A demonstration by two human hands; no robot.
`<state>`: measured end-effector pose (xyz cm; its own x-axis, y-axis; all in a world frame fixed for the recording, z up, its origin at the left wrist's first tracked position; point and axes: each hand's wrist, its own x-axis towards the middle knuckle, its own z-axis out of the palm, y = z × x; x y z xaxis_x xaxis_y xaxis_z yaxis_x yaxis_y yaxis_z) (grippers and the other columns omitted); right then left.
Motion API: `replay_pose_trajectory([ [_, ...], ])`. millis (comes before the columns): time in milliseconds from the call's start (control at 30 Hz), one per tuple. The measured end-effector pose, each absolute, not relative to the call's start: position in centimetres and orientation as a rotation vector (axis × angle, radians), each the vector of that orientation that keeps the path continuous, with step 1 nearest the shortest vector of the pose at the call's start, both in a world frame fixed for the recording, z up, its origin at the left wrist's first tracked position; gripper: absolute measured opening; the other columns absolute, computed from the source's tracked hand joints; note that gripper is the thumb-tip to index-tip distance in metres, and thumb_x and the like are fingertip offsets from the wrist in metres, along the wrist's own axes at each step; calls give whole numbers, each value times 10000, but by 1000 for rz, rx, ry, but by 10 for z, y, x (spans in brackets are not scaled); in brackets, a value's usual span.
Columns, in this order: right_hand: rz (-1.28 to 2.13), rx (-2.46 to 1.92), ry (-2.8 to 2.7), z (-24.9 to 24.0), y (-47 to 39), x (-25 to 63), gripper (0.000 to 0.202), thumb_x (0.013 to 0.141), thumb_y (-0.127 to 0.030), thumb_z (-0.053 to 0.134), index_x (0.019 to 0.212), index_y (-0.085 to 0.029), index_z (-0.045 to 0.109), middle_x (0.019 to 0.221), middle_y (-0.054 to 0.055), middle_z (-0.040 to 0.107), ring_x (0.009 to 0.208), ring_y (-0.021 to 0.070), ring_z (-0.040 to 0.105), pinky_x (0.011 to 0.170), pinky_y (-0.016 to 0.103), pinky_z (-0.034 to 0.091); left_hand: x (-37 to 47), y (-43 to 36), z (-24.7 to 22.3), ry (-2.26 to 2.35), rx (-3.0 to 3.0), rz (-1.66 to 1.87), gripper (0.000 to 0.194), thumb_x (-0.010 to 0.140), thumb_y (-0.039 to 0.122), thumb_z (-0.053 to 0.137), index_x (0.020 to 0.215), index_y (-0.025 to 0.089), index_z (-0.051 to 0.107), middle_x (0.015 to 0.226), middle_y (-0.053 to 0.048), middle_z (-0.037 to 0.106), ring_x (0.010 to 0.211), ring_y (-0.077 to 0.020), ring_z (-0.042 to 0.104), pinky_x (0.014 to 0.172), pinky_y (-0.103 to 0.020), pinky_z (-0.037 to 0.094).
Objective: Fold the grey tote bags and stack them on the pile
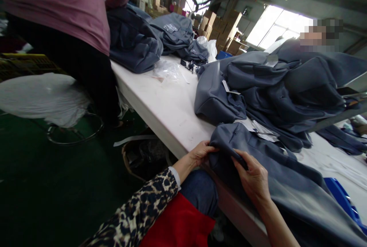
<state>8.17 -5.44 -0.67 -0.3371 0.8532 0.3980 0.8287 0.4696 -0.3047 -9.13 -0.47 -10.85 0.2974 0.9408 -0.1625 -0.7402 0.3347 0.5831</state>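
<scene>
A dark blue-grey bag (289, 178) of smooth, leather-like material lies over the near edge of the white table (166, 101). My left hand (200, 153) pinches the edge of its left end between thumb and fingers. Close by on the right, my right hand (254, 174) grips the same edge, with a fold of the material between thumb and fingers. The stretch of edge between both hands is bent toward me. What lies under the fold is hidden. White paper tags (265, 131) rest just behind the bag.
A heap of similar bags (275, 86) stands behind, more bags (134, 40) at the far left end. Clear plastic wrap (168, 69) lies on the table. A blue tray (342, 201) is at right. A person in a pink top (57, 6) stands left, near a covered stool (43, 98).
</scene>
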Motion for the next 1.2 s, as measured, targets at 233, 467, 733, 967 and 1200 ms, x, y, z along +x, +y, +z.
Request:
replay_pose_trajectory([
  [233,-123,-1322,-2423,-33,-70,69,320,930,-216,481,1198,-251,653,880,32,697,833,217,638,706,313,486,-84,-4,-115,620,386,1324,238,531,152,811,737,143,691,654,7,681,556,-113,577,640,-261,457],
  [467,74,-1353,-2139,-33,-67,72,234,938,-317,514,1111,-255,659,1022,37,714,947,215,665,830,332,509,-109,-11,-114,554,505,1228,247,562,171,763,789,142,669,736,-16,666,653,-125,593,667,-247,438],
  [733,97,-1305,-2120,-41,-69,72,225,942,-287,523,1119,-251,657,1006,37,713,940,211,657,837,335,505,-100,-7,-128,699,550,1352,239,527,127,730,714,154,585,670,30,607,643,-108,529,636,-225,375],
  [967,53,-1302,-2194,-42,-72,71,250,951,-265,498,1152,-259,647,939,33,676,887,208,626,788,328,495,-95,-11,-129,831,540,1455,208,543,131,695,679,172,543,630,57,547,635,-98,499,604,-203,356],
  [1200,-54,-1342,-2328,-80,-79,58,390,935,-242,527,1321,-271,574,910,33,586,881,211,549,734,306,484,-102,-3,-120,968,466,1429,180,602,170,674,661,180,504,567,65,517,529,-85,473,540,-207,367],
])
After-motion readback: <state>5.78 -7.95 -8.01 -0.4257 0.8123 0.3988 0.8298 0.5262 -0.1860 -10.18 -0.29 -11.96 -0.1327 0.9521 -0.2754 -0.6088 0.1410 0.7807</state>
